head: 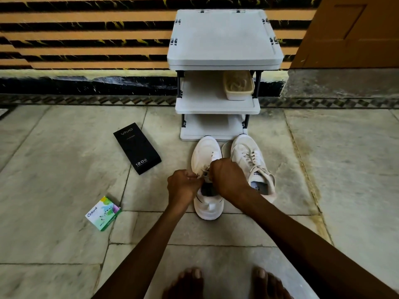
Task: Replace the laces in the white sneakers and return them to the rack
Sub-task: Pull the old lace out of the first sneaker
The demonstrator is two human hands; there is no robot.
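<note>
Two white sneakers stand side by side on the floor in front of a white rack (218,105). Over the left sneaker (206,149), my left hand (183,186) pinches a lace end at the throat. My right hand (228,180) is curled round the lace (204,169) just above the tongue, hiding most of the eyelets. The right sneaker (248,156) is laced and untouched, its opening facing me. A beige tray (238,86) holding pale laces sits on the rack's middle shelf.
A black phone box (137,148) lies on the stone floor to the left of the sneakers. A green and white carton (103,213) lies nearer me on the left. My bare feet (226,281) show at the bottom edge. A wooden door (354,31) is at the upper right.
</note>
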